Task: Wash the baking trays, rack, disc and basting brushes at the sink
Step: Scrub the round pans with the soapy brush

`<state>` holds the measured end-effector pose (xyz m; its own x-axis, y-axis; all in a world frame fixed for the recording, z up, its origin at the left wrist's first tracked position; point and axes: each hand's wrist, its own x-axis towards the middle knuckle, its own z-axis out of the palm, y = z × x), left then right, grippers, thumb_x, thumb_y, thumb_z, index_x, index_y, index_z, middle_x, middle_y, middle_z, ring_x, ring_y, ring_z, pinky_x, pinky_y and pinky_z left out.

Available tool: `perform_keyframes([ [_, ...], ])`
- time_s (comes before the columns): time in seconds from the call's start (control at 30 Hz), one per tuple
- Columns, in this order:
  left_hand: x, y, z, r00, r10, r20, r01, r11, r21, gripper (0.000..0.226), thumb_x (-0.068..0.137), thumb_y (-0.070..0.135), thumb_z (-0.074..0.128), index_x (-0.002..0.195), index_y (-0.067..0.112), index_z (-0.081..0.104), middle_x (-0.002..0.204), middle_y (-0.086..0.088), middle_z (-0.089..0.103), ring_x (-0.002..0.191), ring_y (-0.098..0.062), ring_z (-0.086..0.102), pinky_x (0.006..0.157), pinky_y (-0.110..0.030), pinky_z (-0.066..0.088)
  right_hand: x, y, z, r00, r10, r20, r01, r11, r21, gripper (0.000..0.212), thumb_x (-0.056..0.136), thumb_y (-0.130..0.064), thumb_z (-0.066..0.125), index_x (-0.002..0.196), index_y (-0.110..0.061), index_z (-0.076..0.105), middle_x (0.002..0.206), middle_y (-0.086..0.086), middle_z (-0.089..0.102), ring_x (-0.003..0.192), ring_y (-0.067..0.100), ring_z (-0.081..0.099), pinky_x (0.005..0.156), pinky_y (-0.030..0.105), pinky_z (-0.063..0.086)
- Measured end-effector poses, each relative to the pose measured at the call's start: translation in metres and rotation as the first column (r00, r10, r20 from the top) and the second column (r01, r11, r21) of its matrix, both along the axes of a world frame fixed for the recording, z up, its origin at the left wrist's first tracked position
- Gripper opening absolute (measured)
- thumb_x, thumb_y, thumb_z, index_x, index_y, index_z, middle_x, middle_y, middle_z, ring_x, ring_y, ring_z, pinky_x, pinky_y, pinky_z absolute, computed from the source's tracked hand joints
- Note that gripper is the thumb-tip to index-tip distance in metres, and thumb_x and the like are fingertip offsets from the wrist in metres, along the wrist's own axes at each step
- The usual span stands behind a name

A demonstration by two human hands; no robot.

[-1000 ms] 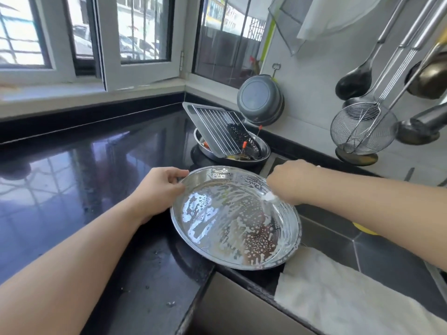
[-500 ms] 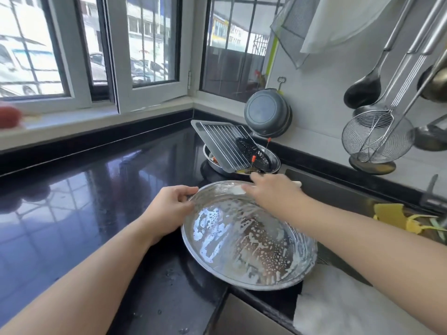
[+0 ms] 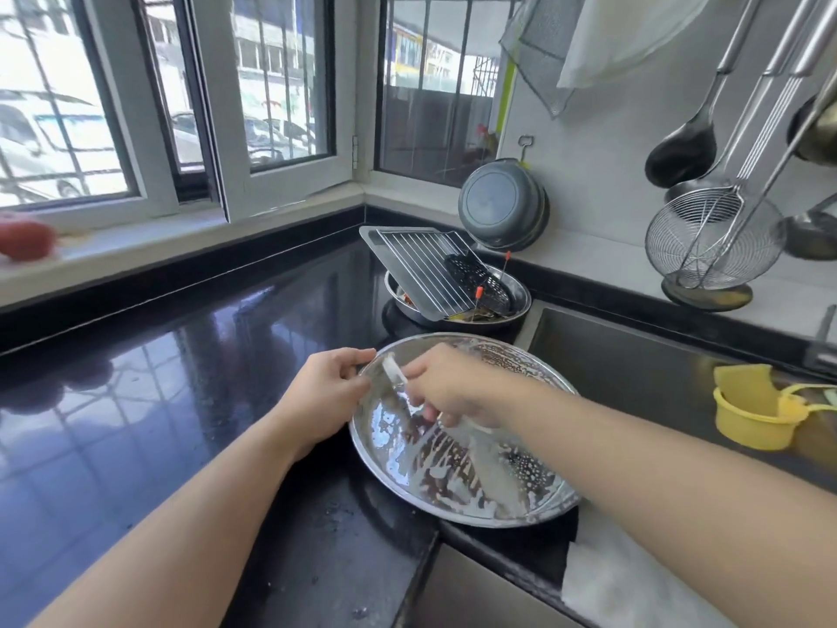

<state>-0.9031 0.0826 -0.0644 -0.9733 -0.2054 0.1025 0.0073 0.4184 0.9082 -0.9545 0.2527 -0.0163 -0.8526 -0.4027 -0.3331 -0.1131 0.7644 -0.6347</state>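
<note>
Left-hand fingers (image 3: 358, 355) curl over the near-left rim of the round steel tray (image 3: 534, 509), thumb side pinching the edge. The left hand (image 3: 324, 392) sits at the tray's left side over the black countertop (image 3: 158, 401). Right hand (image 3: 453, 385) hovers inside the tray, fingers bunched around something small and whitish; what it grips is blurred, cannot tell exactly. The tray is tilted, resting on the counter corner beside the sink (image 3: 634, 369), its inner face covered in soap suds and streaks.

Behind it, a second round steel pan (image 3: 516, 305) sits on the counter and holds the other dishes: a rectangular baking tray (image 3: 385, 251) leaning tilted out of it, a wire rack (image 3: 421, 269) lying on that tray, and a black perforated disc (image 3: 480, 278) leaning beside the rack. Two thin red-tipped brush handles (image 3: 478, 294) stick up out of the pan.

A dark pan (image 3: 498, 204) leans against the wall tiles behind. A wire skimmer (image 3: 711, 237) and ladles (image 3: 679, 151) hang on the right wall. A yellow cup-shaped holder (image 3: 756, 414) sits at the sink's right edge. A white cloth (image 3: 634, 586) lies on the counter's front edge below the right forearm. A red object (image 3: 22, 240) sits on the window sill, blurred.
</note>
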Motion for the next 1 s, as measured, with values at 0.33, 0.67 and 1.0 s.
perform_keyframes([
  [0.33,0.0,0.003,0.001,1.0,0.014,-0.008,-0.014,0.999,-0.039,0.047,0.094,0.003,0.056,0.138,0.015,0.066,0.049,0.017,0.045,0.045,0.001,0.043,0.05,-0.01,0.037,-0.004,0.016,-0.001,0.895,-0.432,0.116,0.445,0.833,-0.329,0.035,0.101,0.004,0.043,0.128,-0.004,0.064,0.081,0.013,0.061,0.05,0.013,0.049,0.041,0.023,0.039],
  [0.67,-0.003,0.001,-0.002,1.0,0.01,-0.008,-0.01,0.999,-0.035,0.041,0.088,0.003,0.058,0.119,0.024,0.075,0.056,0.012,0.051,0.054,-0.007,0.043,0.057,-0.023,0.04,0.0,0.006,-0.015,0.77,0.031,-0.637,0.108,0.978,0.179,0.04,0.098,-0.005,0.051,0.133,-0.017,0.064,0.103,0.008,0.058,0.089,0.027,0.058,0.075,0.04,0.052],
  [1.0,0.001,0.003,0.002,1.0,-0.02,-0.004,0.02,1.0,0.003,0.041,0.091,0.0,0.057,0.096,0.037,0.072,0.051,0.013,0.047,0.05,-0.008,0.041,0.05,-0.02,0.037,-0.002,0.004,-0.008,0.785,0.106,-0.61,0.124,0.939,0.322,0.046,0.096,-0.005,0.048,0.14,-0.017,0.053,0.11,0.011,0.053,0.093,0.032,0.055,0.077,0.041,0.048],
])
